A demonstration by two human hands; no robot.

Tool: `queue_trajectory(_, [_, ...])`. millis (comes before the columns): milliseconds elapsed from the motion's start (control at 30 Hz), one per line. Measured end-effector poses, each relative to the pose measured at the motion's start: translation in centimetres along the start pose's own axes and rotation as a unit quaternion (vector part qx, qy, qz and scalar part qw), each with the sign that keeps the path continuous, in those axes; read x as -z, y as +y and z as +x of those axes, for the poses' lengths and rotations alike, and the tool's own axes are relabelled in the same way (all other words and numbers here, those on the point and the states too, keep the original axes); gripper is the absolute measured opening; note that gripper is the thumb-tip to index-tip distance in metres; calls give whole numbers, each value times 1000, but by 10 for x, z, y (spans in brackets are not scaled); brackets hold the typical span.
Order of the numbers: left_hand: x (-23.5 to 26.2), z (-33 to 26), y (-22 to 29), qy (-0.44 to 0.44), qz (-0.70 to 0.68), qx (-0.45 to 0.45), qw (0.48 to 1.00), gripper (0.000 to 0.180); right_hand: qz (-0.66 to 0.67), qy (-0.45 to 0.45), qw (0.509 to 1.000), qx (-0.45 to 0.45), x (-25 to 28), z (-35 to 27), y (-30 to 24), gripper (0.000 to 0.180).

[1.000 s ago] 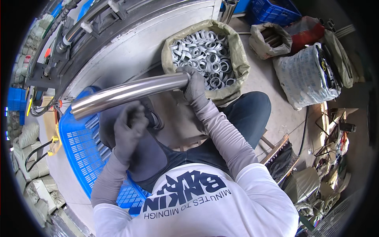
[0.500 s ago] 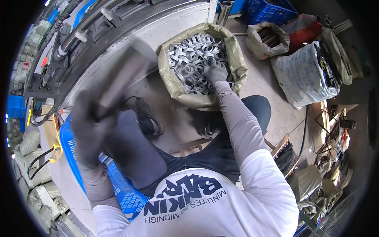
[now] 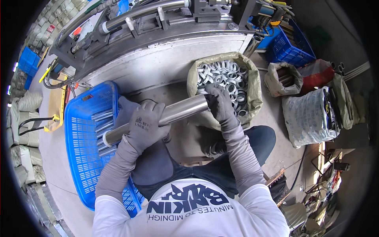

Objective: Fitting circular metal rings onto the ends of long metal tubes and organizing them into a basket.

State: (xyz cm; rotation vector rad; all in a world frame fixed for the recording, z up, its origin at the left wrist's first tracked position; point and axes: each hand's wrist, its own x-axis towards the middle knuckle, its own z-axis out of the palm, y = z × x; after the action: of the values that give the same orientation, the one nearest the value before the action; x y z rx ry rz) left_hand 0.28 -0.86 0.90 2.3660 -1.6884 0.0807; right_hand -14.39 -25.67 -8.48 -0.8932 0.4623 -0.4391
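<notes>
A shiny metal tube (image 3: 183, 111) lies slanted above my lap, its right end higher in the picture. Wrapped round its middle is my left hand (image 3: 146, 123), in a grey glove. A pale ring (image 3: 106, 139) sits on the tube's left end, over the blue basket. My right hand (image 3: 221, 103), also gloved, has its fingers curled at the tube's right end; whatever they hold is hidden. Behind that hand stands an open woven sack (image 3: 257, 96) filled with loose pale metal rings (image 3: 227, 75).
At my left a blue plastic basket (image 3: 73, 158) holds several metal tubes (image 3: 103, 118). A machine (image 3: 158, 29) on a white base spans the far side. Further right are a smaller sack (image 3: 272, 81), a blue crate (image 3: 294, 55) and a stuffed white bag (image 3: 306, 116).
My right hand has come up out of the ring sack to the tube's end. My left hand has swung the tube from steep to flatter across my lap. The view has shifted.
</notes>
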Motion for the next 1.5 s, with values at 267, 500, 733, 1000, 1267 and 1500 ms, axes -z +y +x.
queue_trajectory(267, [-1,-1,-2,18,-14,-10,1000,56,-249,-75,951,169,-3,-22,16,44])
queue_trajectory(500, [-1,-3,2,11,-15,-1,1000,56,-423,22,827,370,-42,-34,11,35])
queue_trajectory(733, [-3,-2,3,-11,-30,0,999,52,-353,60,888,289,-56,-42,9,56])
queue_trajectory(1000, [-3,3,-2,-65,-40,-2,997,57,-284,88,922,248,-57,-32,18,28])
queue_trajectory(1267, [20,-25,-23,-109,-9,26,994,63,-461,240,848,108,54,38,29,63])
queue_trajectory(1500, [13,-33,-26,-63,-41,45,996,63,-822,199,519,-126,203,58,68,39])
